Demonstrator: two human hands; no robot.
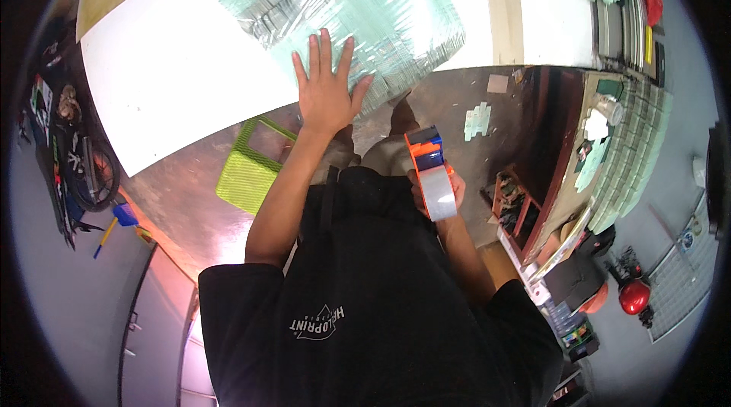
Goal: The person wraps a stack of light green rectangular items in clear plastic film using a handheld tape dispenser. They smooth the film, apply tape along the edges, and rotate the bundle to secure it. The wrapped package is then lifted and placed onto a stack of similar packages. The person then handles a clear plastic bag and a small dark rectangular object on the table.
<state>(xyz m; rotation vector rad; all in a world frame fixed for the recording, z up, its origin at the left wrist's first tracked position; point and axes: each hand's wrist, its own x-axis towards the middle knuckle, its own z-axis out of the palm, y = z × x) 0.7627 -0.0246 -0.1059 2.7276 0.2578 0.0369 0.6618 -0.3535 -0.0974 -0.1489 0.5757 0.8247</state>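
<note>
Two things are in hand: a wrapped bundle on the table, and a tape dispenser.

1. Bundle. It lies at the near edge of the white table, directly ahead of the person. It appears to be a flat stack of pale green sheets or tiles sealed in clear plastic film. The film is glossy and creased, with bright glare across the top.
- Handling, by judgement: likely heavy for its size and stiff as a block. The film is slick, so a palm can slide on it. If the contents are tile, the corners could chip.
- Hold: support it from below at two opposite edges. Do not lift by the film, which could tear.
- The left hand lies flat on the near corner, with the fingers spread and straight.

2. Tape dispenser. It is held in front of the body, below the table edge and well apart from the bundle. It has an orange frame with a blue part at the top, and carries a roll of grey, shiny tape.
- Handling, by judgement: light and rigid. The top end probably carries a cutting blade; keep fingers away from it.
- Hold: by the handle, as shown.
- The right hand wraps the handle, with the fingers curled tight around it; the dispenser hides most of them.
</note>
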